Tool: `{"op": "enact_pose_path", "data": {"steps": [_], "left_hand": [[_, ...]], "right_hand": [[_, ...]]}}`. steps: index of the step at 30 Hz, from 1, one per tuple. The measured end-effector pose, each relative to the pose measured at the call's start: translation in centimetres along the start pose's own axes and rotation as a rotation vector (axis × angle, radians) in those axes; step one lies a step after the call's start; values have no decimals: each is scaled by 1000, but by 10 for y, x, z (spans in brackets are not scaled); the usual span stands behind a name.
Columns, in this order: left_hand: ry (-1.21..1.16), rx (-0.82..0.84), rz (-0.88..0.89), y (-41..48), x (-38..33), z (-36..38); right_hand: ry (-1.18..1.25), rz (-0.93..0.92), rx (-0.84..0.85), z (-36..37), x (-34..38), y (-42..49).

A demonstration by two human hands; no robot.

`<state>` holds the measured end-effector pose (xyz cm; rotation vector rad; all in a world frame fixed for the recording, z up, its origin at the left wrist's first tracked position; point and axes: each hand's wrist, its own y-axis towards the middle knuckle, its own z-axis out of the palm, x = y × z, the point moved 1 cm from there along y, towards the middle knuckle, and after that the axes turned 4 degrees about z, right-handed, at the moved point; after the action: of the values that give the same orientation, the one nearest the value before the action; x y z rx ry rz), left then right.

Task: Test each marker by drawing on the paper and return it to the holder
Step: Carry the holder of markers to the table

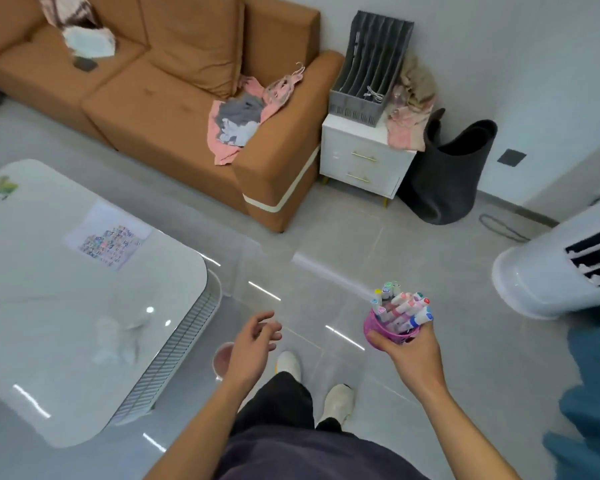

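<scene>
My right hand (407, 349) grips a pink holder (385, 329) from below, out over the floor to the right of the table. Several markers (400, 304) with coloured caps stand packed in it. My left hand (253, 341) hangs in the air near the table's corner, fingers loosely spread, holding nothing. A sheet of paper (110, 235) covered with small coloured marks lies flat on the white glossy table (66, 334) at the left.
An orange sofa (174, 98) with clothes fills the back. A white nightstand (364, 157) carries a grey file rack (371, 67); a dark basket (454, 174) stands beside it. A white fan unit (561, 271) is at right. A pink cup (222, 358) sits on the floor.
</scene>
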<state>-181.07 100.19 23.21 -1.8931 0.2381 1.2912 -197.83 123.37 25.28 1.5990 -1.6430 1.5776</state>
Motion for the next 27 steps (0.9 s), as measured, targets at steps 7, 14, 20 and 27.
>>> {"op": "enact_pose_path", "data": {"steps": [7, 14, 20, 27], "left_hand": [[-61, -140, -58, 72, -18, -17], [-166, -233, -76, 164, -58, -50], [-222, -334, -86, 222, -91, -87], [-290, -452, -126, 256, -104, -117]], "right_hand": [[-66, -15, 154, 58, 50, 84], [-145, -56, 255, 132, 124, 173], [-200, -120, 362, 199, 190, 229], [-284, -166, 525, 277, 245, 281]]}}
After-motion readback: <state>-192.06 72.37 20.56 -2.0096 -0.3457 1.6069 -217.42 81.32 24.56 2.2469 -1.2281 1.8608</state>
